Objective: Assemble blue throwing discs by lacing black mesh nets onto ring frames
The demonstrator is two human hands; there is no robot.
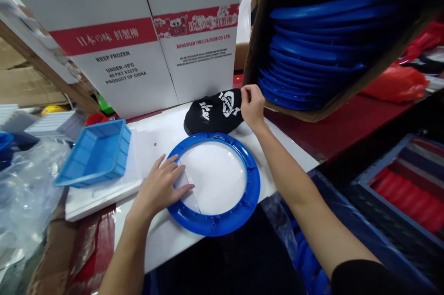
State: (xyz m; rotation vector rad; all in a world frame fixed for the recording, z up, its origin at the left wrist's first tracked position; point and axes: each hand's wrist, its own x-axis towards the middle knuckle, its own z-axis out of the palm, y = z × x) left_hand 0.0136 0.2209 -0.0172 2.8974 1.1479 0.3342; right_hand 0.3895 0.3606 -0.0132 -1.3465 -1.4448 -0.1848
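Note:
A blue plastic ring (222,223) lies flat on the white board (163,138) in front of me. My left hand (160,187) rests on the ring's left side, fingers stretched out flat over a thin clear piece inside it. My right hand (252,106) reaches toward the back, fingers pinched at the edge of a black cap with white print (214,112), close to the lowest ring in a tilted cardboard box (258,31) holding a stack of several blue rings (312,50). I cannot make out what the pinch holds.
A blue plastic tray (95,154) sits on a white slab at the left, with clear plastic bags (24,188) beside it. White frozen-food cartons (145,36) stand behind. A crate with red pieces (409,193) is at the right, red bags beyond.

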